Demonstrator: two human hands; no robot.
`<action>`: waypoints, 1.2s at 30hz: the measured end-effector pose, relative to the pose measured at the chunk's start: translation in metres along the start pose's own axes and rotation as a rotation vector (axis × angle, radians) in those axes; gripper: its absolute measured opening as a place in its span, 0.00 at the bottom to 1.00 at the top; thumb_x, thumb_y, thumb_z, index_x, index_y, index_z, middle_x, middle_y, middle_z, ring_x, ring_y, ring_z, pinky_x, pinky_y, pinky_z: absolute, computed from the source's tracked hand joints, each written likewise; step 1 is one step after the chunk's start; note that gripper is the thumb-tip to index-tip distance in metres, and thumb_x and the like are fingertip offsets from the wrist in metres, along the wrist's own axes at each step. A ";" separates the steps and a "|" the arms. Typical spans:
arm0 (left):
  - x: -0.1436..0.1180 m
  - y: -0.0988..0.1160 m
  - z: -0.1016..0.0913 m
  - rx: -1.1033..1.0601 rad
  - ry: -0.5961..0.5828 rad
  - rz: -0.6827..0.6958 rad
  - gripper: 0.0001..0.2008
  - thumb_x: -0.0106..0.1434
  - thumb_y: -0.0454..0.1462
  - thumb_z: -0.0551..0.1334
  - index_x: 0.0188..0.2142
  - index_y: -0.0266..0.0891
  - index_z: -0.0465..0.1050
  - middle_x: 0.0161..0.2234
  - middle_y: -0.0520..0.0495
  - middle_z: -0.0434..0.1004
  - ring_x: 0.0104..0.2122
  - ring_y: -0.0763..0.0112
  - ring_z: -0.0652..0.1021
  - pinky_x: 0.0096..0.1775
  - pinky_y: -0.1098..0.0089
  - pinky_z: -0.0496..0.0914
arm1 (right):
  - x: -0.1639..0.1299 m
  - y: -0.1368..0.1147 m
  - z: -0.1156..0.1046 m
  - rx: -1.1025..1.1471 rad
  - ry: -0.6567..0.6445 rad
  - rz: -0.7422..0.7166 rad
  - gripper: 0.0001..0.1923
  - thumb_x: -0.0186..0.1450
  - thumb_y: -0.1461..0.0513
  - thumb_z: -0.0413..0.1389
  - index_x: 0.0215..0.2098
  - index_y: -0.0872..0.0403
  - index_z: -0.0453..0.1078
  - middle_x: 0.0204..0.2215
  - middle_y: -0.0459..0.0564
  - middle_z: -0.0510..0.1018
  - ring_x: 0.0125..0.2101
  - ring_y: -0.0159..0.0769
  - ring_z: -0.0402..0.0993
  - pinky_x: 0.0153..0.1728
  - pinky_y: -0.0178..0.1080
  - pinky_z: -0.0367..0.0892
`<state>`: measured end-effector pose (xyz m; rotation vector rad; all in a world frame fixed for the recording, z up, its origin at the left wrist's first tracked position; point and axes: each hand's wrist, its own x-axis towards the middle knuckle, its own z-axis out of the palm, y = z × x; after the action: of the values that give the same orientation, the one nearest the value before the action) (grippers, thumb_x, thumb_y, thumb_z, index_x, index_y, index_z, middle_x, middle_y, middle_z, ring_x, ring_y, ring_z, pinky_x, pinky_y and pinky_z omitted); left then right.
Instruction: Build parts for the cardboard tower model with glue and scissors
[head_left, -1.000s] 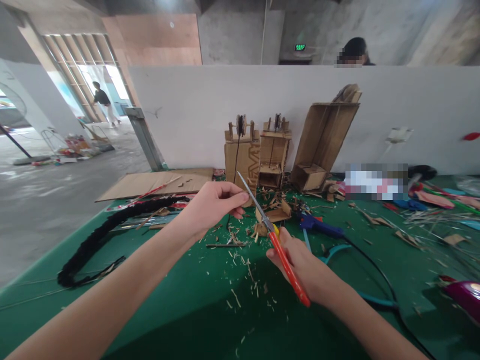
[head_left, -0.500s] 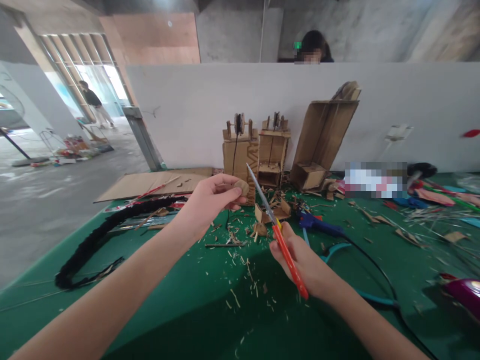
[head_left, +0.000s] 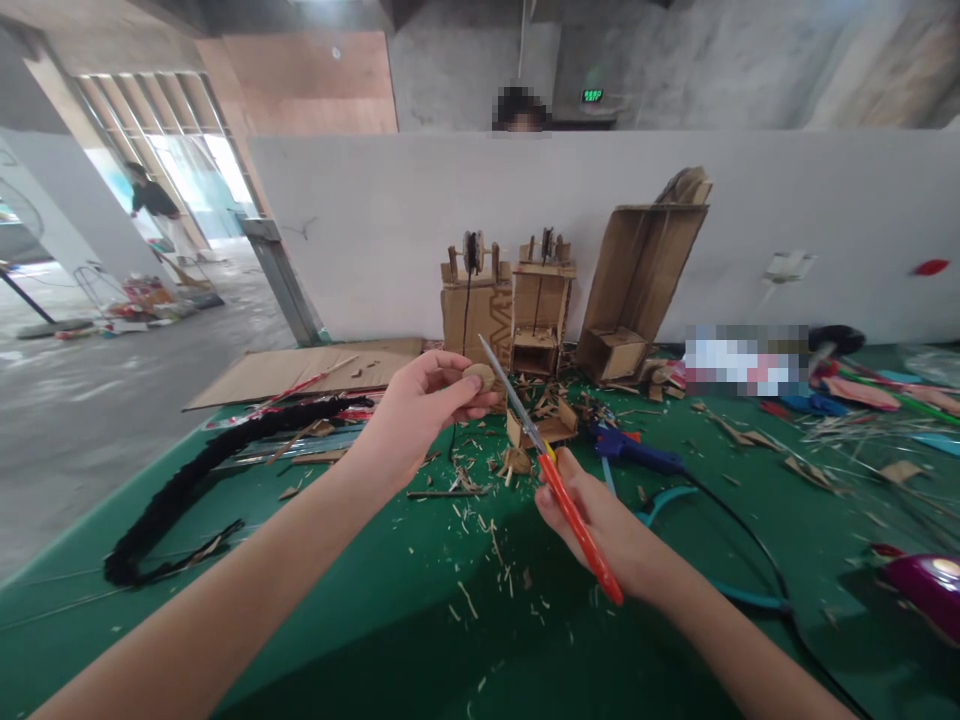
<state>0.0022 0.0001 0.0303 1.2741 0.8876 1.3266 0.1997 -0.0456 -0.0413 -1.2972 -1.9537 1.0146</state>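
Observation:
Between thumb and fingers, my left hand (head_left: 427, 405) pinches a small round cardboard disc (head_left: 480, 377). My right hand (head_left: 585, 510) is wrapped round the red handles of a pair of scissors (head_left: 529, 425), whose blades point up and to the left, close beside the disc. I cannot tell whether the blades touch it. Below and behind the hands lie cardboard scraps (head_left: 457, 470), a small open cardboard piece (head_left: 551, 425) and another rounded cardboard piece (head_left: 516, 462). A blue glue gun (head_left: 641, 452) rests on the green table, right of the scissors.
Cardboard structures with spools (head_left: 474, 252) stand against a white partition (head_left: 360, 220); a tall tilted cardboard box (head_left: 645, 270) leans nearby. At left lie a black fuzzy strip (head_left: 172, 490) and a flat cardboard sheet (head_left: 300, 370). Wires and a purple object (head_left: 926, 590) lie right. People are visible beyond.
The scissors' tip has shifted slightly left and down, nearer the disc. My left hand keeps its pinch. The person behind the partition appears further left.

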 end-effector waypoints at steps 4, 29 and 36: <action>-0.001 0.002 0.001 0.078 0.051 0.028 0.09 0.55 0.35 0.66 0.35 0.38 0.70 0.28 0.49 0.77 0.29 0.73 0.76 0.32 0.71 0.68 | -0.002 -0.002 -0.002 -0.035 -0.048 -0.002 0.18 0.66 0.44 0.44 0.35 0.49 0.51 0.25 0.41 0.60 0.22 0.30 0.56 0.24 0.37 0.57; -0.003 -0.004 0.006 0.003 0.044 0.033 0.10 0.53 0.37 0.68 0.29 0.37 0.67 0.26 0.51 0.76 0.26 0.76 0.76 0.33 0.72 0.69 | -0.003 0.000 -0.001 0.015 -0.043 -0.010 0.16 0.67 0.46 0.45 0.36 0.49 0.52 0.25 0.40 0.60 0.22 0.29 0.56 0.24 0.36 0.56; -0.005 -0.006 0.010 -0.152 0.015 -0.028 0.10 0.53 0.34 0.68 0.27 0.36 0.65 0.26 0.51 0.77 0.28 0.75 0.78 0.35 0.72 0.71 | -0.004 -0.004 0.001 0.030 -0.013 0.016 0.16 0.66 0.46 0.45 0.34 0.49 0.51 0.23 0.39 0.58 0.21 0.30 0.56 0.23 0.36 0.56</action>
<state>0.0124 -0.0056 0.0254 1.1320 0.7962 1.3569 0.1983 -0.0500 -0.0388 -1.2947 -1.9328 1.0587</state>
